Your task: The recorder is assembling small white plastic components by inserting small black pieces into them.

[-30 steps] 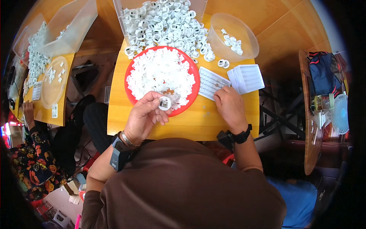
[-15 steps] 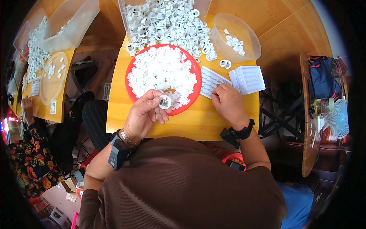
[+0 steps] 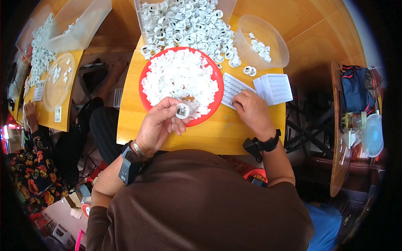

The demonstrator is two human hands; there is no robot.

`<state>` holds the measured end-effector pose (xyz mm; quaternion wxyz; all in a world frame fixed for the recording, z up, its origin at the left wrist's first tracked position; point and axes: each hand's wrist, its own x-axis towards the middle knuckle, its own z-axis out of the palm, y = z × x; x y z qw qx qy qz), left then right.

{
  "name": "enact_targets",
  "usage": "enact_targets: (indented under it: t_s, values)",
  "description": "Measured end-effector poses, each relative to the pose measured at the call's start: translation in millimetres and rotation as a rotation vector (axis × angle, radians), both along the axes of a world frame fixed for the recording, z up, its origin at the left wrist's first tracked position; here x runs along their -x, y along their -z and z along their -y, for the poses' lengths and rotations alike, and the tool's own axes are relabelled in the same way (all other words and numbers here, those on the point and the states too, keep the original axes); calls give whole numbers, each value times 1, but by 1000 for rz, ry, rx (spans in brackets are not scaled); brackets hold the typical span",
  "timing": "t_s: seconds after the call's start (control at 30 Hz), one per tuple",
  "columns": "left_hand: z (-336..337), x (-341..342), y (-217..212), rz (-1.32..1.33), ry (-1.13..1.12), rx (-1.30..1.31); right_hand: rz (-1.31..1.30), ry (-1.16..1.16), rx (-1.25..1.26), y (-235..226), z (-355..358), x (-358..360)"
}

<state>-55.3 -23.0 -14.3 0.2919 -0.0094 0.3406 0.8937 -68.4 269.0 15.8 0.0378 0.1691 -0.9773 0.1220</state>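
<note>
Between the thumb and fingers of my left hand (image 3: pixel 158 125) is a round white plastic part (image 3: pixel 182 110) with a dark insert in its middle. This hand is over the near edge of a red plate (image 3: pixel 220 83) heaped with small white plastic pieces (image 3: pixel 178 75). To the right, my right hand (image 3: pixel 254 113) is closed, its fingertips pinched at the near right side of a white tray (image 3: pixel 229 93) with rows of small pockets. Whatever is in that pinch is too small or hidden to make out.
Beyond the plate, many round white parts (image 3: pixel 184 27) spill from a clear bin. A clear round tub (image 3: pixel 284 58) stands far right, near a stack of white trays (image 3: pixel 278 88). A co-worker's hand (image 3: pixel 30 115) rests at another table (image 3: pixel 69 113) on the left.
My right fingertips have moved slightly away from me, over the tray's near edge. My left hand keeps the round part in nearly the same place. The whole view has shifted slightly.
</note>
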Motion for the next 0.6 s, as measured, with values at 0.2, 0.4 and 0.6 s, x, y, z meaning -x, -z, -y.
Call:
enact_targets:
  t_s: [0.2, 0.4, 0.6]
  values:
    - [1, 0, 0, 19, -15, 13, 20, -63, 62, -8, 5, 1]
    - [1, 0, 1, 6, -5, 25, 87, -111, 42, -5, 3, 6]
    - [3, -1, 3, 27, -24, 24, 83, -34, 24, -9, 9, -3]
